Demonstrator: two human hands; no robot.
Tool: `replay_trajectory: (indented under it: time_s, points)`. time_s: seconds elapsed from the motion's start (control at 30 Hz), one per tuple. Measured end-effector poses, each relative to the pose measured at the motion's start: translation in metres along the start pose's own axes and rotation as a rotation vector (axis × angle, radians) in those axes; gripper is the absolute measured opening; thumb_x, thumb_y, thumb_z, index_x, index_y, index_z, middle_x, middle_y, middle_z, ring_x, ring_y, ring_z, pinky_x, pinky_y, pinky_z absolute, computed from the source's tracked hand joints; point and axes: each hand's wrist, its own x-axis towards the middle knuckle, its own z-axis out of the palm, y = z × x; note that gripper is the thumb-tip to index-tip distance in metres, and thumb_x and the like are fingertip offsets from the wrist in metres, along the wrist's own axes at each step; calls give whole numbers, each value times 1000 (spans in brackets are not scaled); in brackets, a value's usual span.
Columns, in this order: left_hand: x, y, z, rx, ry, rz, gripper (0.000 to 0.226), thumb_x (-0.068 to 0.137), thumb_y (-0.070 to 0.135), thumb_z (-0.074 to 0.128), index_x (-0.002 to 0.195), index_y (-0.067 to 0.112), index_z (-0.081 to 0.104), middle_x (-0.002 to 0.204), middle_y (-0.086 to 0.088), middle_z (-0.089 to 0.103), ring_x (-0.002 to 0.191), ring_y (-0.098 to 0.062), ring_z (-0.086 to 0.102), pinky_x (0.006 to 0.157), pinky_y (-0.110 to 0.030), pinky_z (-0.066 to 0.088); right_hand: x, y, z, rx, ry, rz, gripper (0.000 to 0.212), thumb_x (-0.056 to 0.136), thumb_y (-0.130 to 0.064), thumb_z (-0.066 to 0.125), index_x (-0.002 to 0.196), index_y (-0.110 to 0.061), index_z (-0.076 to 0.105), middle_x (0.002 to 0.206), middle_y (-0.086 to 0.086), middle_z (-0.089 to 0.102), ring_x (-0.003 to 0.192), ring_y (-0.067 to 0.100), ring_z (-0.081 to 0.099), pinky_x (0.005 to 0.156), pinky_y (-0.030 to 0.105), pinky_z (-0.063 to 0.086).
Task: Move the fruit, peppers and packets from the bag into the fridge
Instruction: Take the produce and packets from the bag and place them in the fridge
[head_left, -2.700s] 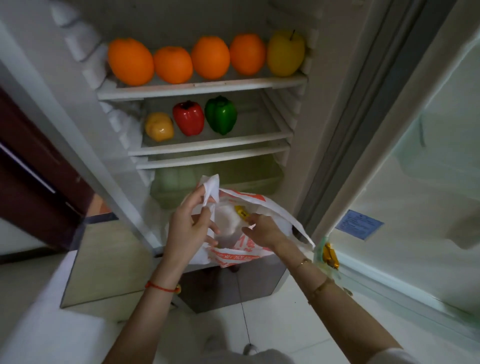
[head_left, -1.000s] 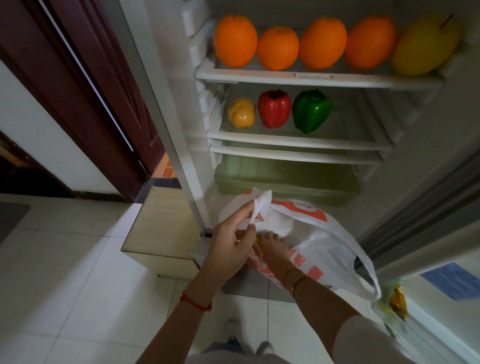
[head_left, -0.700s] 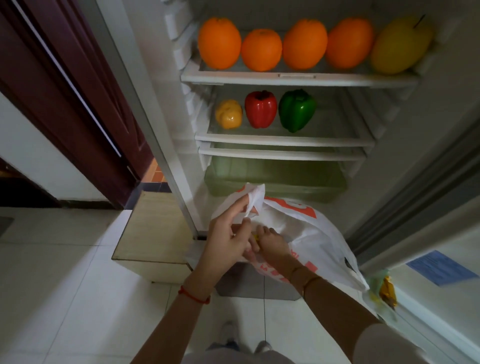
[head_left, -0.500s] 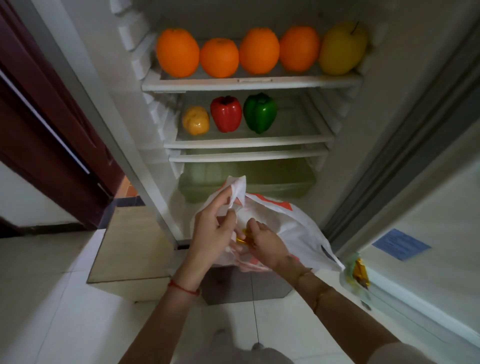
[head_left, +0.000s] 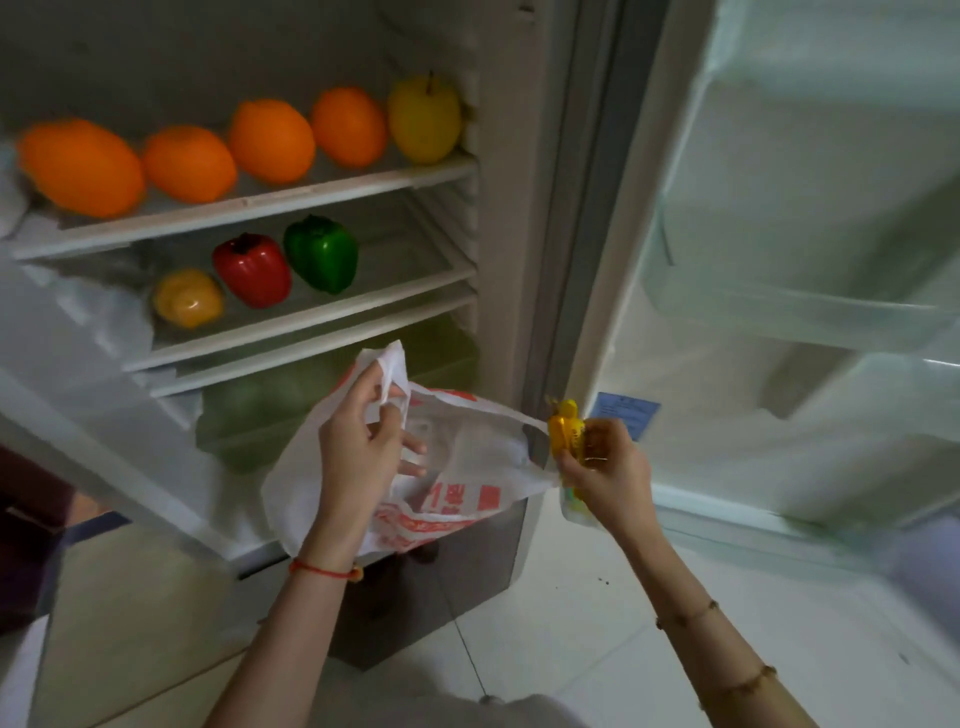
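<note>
Top shelf, left to right: four orange oranges (head_left: 182, 156), one yellow apple (head_left: 424, 124). Second shelf: yellow pepper (head_left: 188, 298), red pepper (head_left: 253, 270), green pepper (head_left: 322, 253); below, a pale green translucent drawer (head_left: 270, 405). Near: white bag (head_left: 467, 467) with orange-red print, yellow packet (head_left: 565, 434), red wrist cord (head_left: 319, 569), blue label (head_left: 626, 413) on the white door at right.

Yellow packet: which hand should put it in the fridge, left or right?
Right. The right hand already pinches the yellow packet, out of the bag and beside the open fridge door. The left hand is occupied holding the plastic bag open.
</note>
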Motion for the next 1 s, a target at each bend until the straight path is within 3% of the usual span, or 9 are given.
replay_trajectory:
  time_s: [0.17, 0.27, 0.33, 0.47, 0.57, 0.63, 0.7, 0.83, 1.0]
  points:
    - [4, 1, 17, 22, 13, 21, 52, 99, 11, 50, 145, 33, 41, 136, -1, 55, 59, -20, 72, 52, -46, 61, 15, 51, -37, -64, 53, 311, 28, 78, -23, 74, 95, -8, 58, 76, 4, 72, 73, 16, 66, 59, 19, 45]
    - [3, 4, 21, 21, 13, 10, 50, 99, 9, 49, 144, 32, 43, 130, -1, 57, 59, -20, 72, 51, -44, 61, 29, 70, -43, -152, -35, 404, 26, 80, -30, 67, 73, -5, 72, 56, 3, 70, 55, 5, 64, 51, 14, 43]
    - [2, 5, 23, 24, 9, 8, 50, 100, 9, 49, 144, 33, 42, 128, 0, 58, 58, -19, 72, 50, -42, 61, 39, 76, -42, -208, -105, 443, 32, 82, -29, 64, 61, -8, 74, 57, 5, 71, 57, 7, 65, 46, 11, 40]
    - [2, 5, 22, 19, 8, -10, 52, 100, 11, 48, 147, 32, 39, 131, 0, 57, 60, -20, 72, 49, -37, 60, 59, 88, -25, -326, -240, 511, 30, 82, -29, 67, 72, -2, 74, 77, 13, 75, 72, 21, 68, 67, 27, 52]
    - [2, 4, 20, 3, 26, -35, 53, 100, 10, 48, 148, 29, 38, 132, 1, 56, 60, -20, 72, 48, -35, 60, 61, 94, -15, -444, -321, 495, 28, 84, -28, 65, 64, -9, 64, 74, 11, 71, 79, 26, 71, 74, 30, 55]
    - [2, 3, 19, -5, 39, -49, 53, 100, 10, 48, 148, 29, 38, 130, 4, 55, 60, -20, 71, 48, -36, 60, 60, 94, -13, -503, -329, 457, 31, 88, -31, 62, 70, -7, 67, 78, 14, 71, 78, 27, 68, 76, 31, 54]
    - [1, 2, 19, 0, 44, -54, 53, 100, 10, 48, 148, 30, 38, 126, 6, 55, 60, -20, 71, 49, -37, 60, 59, 94, -12, -562, -356, 441, 43, 94, -40, 53, 80, -3, 71, 85, 15, 72, 77, 28, 64, 74, 30, 50]
    - [-1, 1, 19, 0, 34, -44, 50, 100, 8, 47, 143, 33, 43, 120, 6, 57, 60, -21, 72, 50, -39, 60, 53, 102, -7, -624, -476, 450, 62, 98, -57, 34, 66, -8, 55, 82, 12, 61, 76, 27, 56, 69, 29, 40]
    - [0, 1, 17, -12, 46, -47, 52, 100, 8, 47, 141, 39, 42, 127, 7, 55, 59, -22, 71, 48, -37, 59, 50, 90, -21, -618, -417, 392, 59, 101, -49, 36, 87, 0, 67, 95, 17, 67, 99, 34, 63, 79, 33, 45]
